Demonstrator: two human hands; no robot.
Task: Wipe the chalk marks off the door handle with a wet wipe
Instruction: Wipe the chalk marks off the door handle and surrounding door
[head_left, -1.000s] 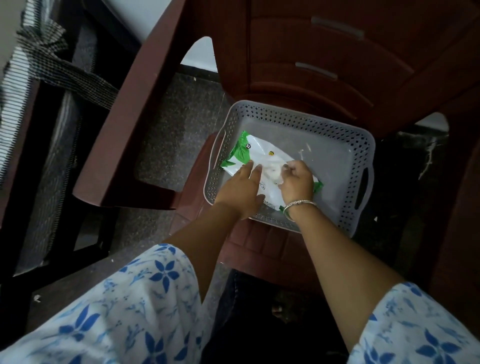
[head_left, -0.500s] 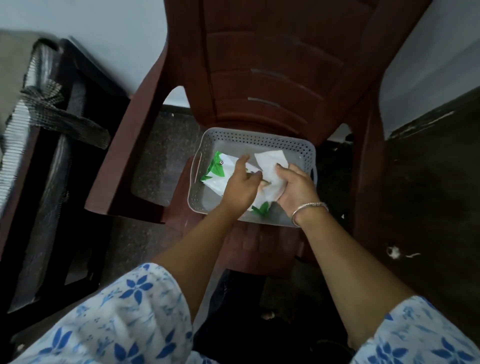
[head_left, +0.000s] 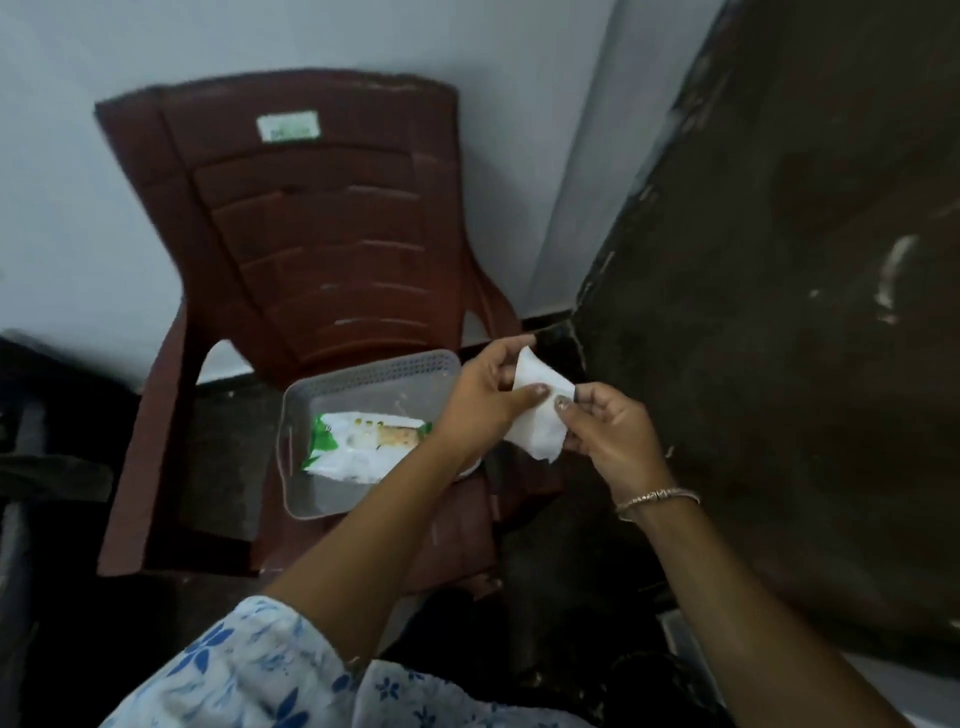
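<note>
Wet wipe (head_left: 537, 418): one white sheet, partly folded, held in the air between our two hands, beside the chair's right edge and clear of the basket.

Left hand (head_left: 483, 402): thumb and fingers pinch the sheet's left side.

Right hand (head_left: 610, 436): thumb and curled fingers pinch its right edge; metal bangle (head_left: 657, 498) at the wrist.

Wipe pack (head_left: 363, 447): green and white, lying flat inside the grey perforated basket (head_left: 363, 371), which sits on the seat of the maroon plastic chair (head_left: 311, 208).

Dark worn panel (head_left: 779, 312) at our right: we take it for the door, though we cannot confirm it.

Door handle: not in view; no chalk marks seen.

Step, as we judge it: opening out the sheet before carrying it to the handle.

Risks:
- The thin wet sheet may tear if we pull the two pinches apart too hard.
- It may slip from damp fingers and fall to the floor, picking up grit.
- A bunched sheet would smear chalk rather than lift it.
- We cannot tell whether the pack's flap is sealed; if it is open, the remaining wipes may dry.
</note>
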